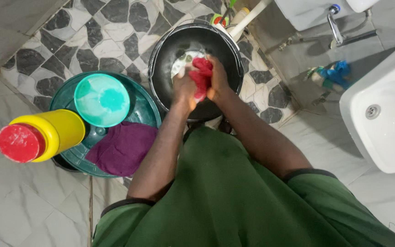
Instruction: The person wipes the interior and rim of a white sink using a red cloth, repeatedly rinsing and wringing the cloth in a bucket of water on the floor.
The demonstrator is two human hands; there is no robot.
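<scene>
Bathroom floor (115,41) of black-and-white patterned tile: a red cloth is being scrubbed over a black bucket.

Both the left hand (184,87) and the right hand (218,78) are closed around the red cloth (202,77), which is bunched between them above the black bucket (161,59), where suds are seen. Judged from this, the rubbing step is in hand; firm, opposed pressure is called for, kept over the bucket's mouth. Just beside, a green basin (145,107) holds a teal bowl (101,99) and a purple cloth (123,148). A yellow bottle with a red cap (42,135) stands further left. A white sink (380,114) lies well apart on the right. Nothing is seen blocking the hands.
</scene>
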